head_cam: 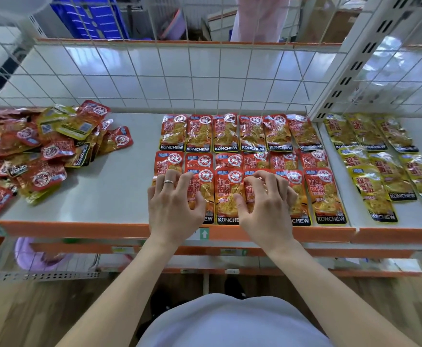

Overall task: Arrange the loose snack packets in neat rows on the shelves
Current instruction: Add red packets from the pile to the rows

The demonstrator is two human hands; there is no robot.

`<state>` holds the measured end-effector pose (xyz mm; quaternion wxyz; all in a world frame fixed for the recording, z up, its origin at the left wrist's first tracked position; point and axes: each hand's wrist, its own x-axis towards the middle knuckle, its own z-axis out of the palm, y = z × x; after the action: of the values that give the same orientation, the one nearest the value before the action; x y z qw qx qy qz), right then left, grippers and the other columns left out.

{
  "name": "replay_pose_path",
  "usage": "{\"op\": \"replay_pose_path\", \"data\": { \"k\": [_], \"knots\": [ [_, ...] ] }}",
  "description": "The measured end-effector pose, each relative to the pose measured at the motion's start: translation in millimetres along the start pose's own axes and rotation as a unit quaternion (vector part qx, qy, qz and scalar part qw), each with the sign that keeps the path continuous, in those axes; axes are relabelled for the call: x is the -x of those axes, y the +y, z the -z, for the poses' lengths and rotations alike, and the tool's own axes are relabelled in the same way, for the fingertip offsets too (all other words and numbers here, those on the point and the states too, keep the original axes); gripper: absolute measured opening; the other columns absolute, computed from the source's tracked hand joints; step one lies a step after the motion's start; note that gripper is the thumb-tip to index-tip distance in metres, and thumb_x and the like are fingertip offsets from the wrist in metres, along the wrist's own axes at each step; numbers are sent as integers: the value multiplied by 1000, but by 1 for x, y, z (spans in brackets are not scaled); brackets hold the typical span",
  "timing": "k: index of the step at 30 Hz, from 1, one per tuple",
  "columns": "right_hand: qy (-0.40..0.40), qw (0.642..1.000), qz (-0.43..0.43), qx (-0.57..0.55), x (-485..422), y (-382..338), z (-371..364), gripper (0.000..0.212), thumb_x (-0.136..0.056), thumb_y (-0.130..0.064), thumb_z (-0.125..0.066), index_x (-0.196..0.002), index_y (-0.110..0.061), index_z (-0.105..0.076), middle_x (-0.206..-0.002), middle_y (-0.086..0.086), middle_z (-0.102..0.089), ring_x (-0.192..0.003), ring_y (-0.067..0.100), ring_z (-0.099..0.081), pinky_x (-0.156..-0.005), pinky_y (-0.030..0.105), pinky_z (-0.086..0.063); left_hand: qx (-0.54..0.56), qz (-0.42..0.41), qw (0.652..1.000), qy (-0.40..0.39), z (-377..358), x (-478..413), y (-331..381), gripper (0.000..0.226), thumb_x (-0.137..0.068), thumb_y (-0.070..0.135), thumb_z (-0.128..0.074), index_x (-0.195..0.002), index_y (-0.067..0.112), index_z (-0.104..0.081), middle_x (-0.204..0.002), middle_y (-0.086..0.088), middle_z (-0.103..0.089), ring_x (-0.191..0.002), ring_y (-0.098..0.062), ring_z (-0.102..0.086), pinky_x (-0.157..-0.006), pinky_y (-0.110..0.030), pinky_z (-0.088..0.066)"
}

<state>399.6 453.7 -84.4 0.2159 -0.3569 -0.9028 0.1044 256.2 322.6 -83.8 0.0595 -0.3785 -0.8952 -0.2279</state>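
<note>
Head view: red rows [237, 136] laid; pile [37, 151] remains at shelf's [119, 196] left edge.
Front packets [330, 196] are touched by bent-fingered left hand [175, 199] and right hand [267, 204]; grip unclear.

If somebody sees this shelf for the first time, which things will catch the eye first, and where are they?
First come the neat rows of red packets in the middle of the shelf, where the left hand and the right hand rest their fingertips on the front row. Next is the loose heap of red and yellow packets at the left end, then the rows of yellow packets on the right.
</note>
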Motion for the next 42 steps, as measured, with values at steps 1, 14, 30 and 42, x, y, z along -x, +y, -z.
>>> {"op": "replay_pose_path", "data": {
  "k": [1, 14, 30, 42],
  "knots": [
    [-2, 1000, 13, -7, -1, 0, 1, 40, -88, -47, -60, -118, -21, -64, -128, -1, -53, -124, 21, -43, -101, 44, -29, 8, -16, 1000, 5, 1, 1, -1, 43, -83, 39, -58, -119, 16, -60, -118, -5, -55, -111, -25, -50, -88, -42, -45],
    [-114, 985, 125, 15, -4, 1, 5, 53, -86, -57, -57, -135, -35, -57, -147, -10, -49, -143, 18, -34, -114, 56, -14, -35, -132, 987, -82, 5, 6, -8, 51, -81, 49, -58, -124, 23, -55, -139, -1, -50, -125, -25, -49, -102, -42, -36],
    [-84, 984, 149, -51, -14, -6, 13, 48, -87, -53, -55, -129, -32, -62, -148, -6, -48, -141, 21, -33, -111, 57, -19, 21, -100, 993, -61, 19, 4, -4, 48, -87, 49, -50, -126, 24, -59, -143, 4, -50, -132, -20, -46, -107, -39, -27],
    [-93, 937, 299, -153, -62, -101, 6, 53, -87, -51, -54, -135, -27, -57, -151, -2, -46, -143, 26, -33, -111, 53, -17, -54, 78, 990, 105, 103, 30, -43, 52, -87, 42, -54, -134, 19, -53, -147, 4, -47, -134, -20, -43, -105, -44, -33]
  ]
}}
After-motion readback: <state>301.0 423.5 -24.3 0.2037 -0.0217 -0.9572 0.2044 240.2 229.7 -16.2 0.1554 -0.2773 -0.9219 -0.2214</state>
